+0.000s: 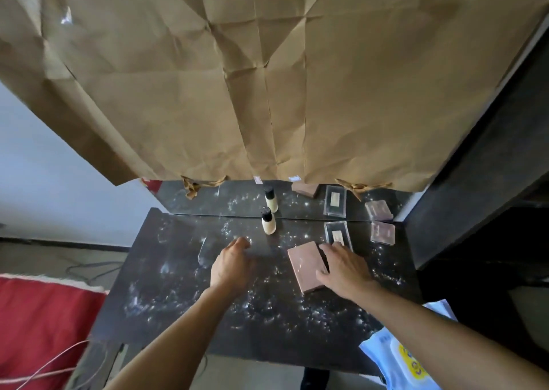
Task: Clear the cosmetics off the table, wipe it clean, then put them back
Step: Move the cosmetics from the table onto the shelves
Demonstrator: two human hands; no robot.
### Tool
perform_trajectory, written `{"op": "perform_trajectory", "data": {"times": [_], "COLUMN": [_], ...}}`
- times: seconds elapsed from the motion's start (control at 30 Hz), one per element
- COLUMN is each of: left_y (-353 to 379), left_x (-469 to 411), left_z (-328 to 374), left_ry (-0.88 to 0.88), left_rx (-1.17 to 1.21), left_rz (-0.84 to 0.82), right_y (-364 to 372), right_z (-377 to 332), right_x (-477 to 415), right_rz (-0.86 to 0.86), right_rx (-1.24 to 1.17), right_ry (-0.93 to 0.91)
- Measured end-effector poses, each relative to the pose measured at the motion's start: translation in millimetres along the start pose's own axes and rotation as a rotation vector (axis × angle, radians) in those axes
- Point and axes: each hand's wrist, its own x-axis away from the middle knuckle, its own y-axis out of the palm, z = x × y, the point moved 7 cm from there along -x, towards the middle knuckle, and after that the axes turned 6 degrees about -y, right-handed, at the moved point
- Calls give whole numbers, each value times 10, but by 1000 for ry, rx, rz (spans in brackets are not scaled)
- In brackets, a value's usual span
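Still on the clearing step here, nothing's been wiped: the counter (166, 285) is speckled with white dust and all the cosmetics sit on it. The right hand (346, 270) lies flat over the pink box (304, 266), fingers fairly straight along its right edge, thumb on the lid, not closed round it yet. The left hand (230, 267) rests left of the box, loosely curled and holding nothing. The bottle (268, 221) is behind the box, with the clear case (338, 235) and compact (382, 232) behind and right. I reckon next is getting fingers under the flat box to lift it away.
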Motion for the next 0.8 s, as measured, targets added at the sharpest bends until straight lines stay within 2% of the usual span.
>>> {"op": "perform_trajectory", "data": {"times": [0.2, 0.37, 0.57, 0.8], "left_y": [393, 583, 856, 682], "left_x": [-629, -1040, -1384, -1334], "left_z": [-110, 77, 288, 378], "left_ry": [-101, -113, -50, 85], "left_rx": [47, 67, 100, 118], "left_rz": [-128, -147, -197, -210], "right_y": [569, 682, 684, 364], "right_z": [-128, -109, -66, 48], "right_x": [-333, -387, -331, -50], "right_rz": [-67, 14, 17, 150], "right_rx": [-16, -17, 4, -38], "right_ry": [60, 140, 254, 366]}}
